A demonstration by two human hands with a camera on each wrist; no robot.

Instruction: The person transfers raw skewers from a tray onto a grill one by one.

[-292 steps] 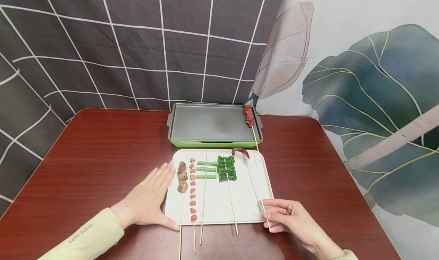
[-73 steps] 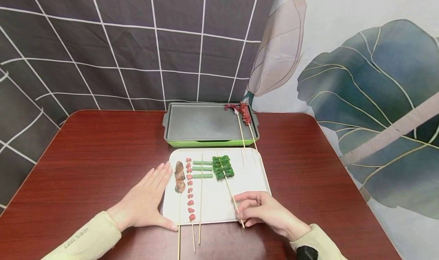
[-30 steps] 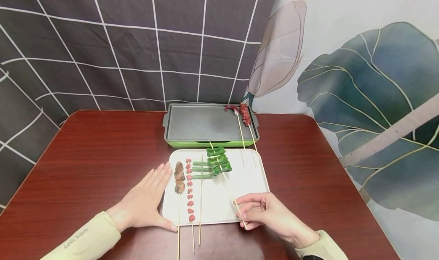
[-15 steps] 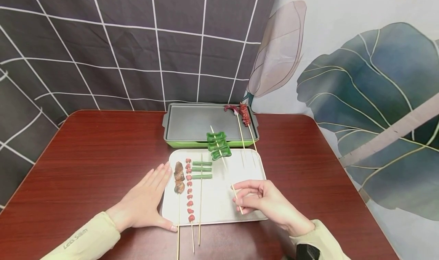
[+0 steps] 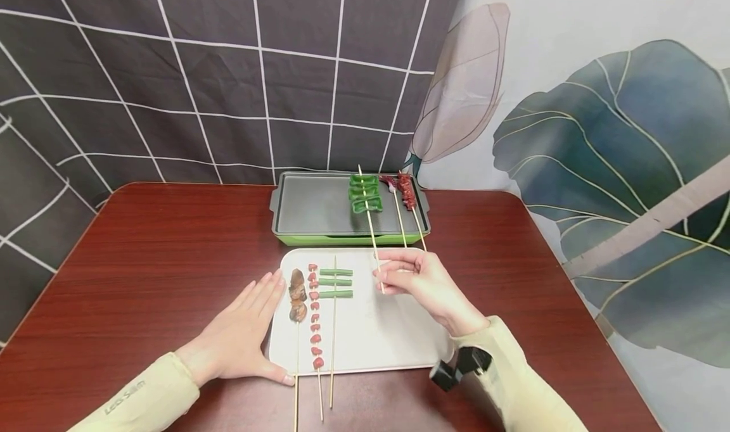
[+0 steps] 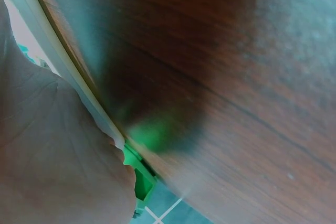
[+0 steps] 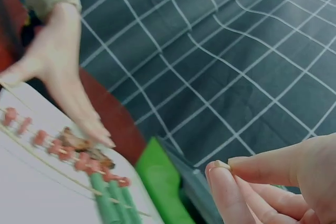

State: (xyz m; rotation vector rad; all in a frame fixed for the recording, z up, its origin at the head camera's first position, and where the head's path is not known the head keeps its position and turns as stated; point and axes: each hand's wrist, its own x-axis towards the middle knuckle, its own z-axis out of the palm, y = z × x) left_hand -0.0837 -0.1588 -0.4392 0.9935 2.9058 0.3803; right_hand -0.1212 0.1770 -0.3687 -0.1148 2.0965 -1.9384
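Observation:
My right hand (image 5: 399,275) pinches the lower end of a wooden skewer with green pepper pieces (image 5: 364,193), holding the peppers over the grey griddle (image 5: 316,207) beside two meat skewers (image 5: 406,190) at its right end. My left hand (image 5: 242,330) lies flat on the table, fingers straight, against the left edge of the white tray (image 5: 393,337). On the tray lie a mushroom skewer (image 5: 299,286), a skewer of small red pieces (image 5: 315,315) and a green bean skewer (image 5: 335,281). In the right wrist view the fingertips (image 7: 223,174) pinch together; the left hand (image 7: 63,77) shows beyond.
The griddle sits in a green base (image 5: 319,237) near the table's far edge, against a dark grid-patterned backdrop. The brown table (image 5: 154,254) stretches left and right of the tray. A leaf-print curtain (image 5: 599,134) hangs at the right. The left wrist view is blurred table surface.
My right hand lifted the green pepper skewer off the tray and carried it forward until the peppers are over the griddle. The left hand stayed in place.

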